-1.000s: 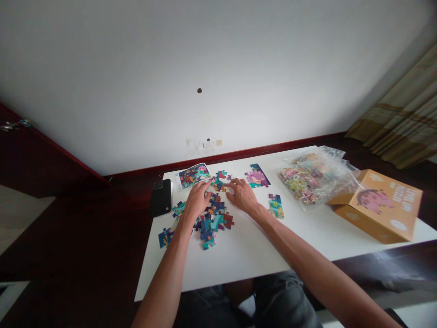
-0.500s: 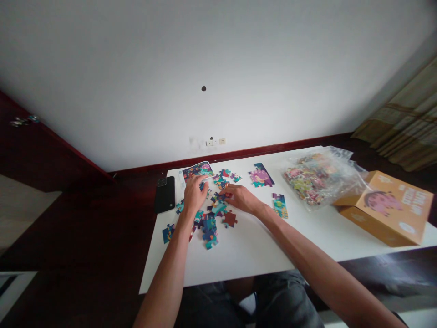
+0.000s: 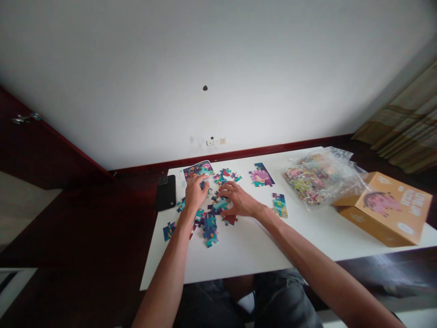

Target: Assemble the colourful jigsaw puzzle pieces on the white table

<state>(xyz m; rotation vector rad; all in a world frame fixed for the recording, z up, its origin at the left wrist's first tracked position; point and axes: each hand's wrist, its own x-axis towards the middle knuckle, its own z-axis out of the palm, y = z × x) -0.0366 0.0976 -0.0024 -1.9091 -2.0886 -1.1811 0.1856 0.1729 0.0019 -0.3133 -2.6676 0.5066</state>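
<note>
My left hand rests at the left of a jigsaw pile, thumb apart from its bent fingers. A dark blue puzzle piece shows in that gap; whether the hand touches it I cannot tell. Just beyond lies a colourful picture sheet, partly covered by the fingers. My right hand is spread over the pile, fingers on or just above teal and purple pieces. Under its thumb side sits a brown piece, partly hidden. Joined blue pieces lie nearer me, between my forearms.
A black phone lies at the table's left edge. Joined sections, one with a pink figure and one teal and yellow, lie right of the pile. Farther right are a clear bag of pieces and an orange-brown box.
My right hand's fingers have opened out, and its thumb has come nearer me, partly over the brown piece. The left hand stays almost in place. The view has shifted slightly.
</note>
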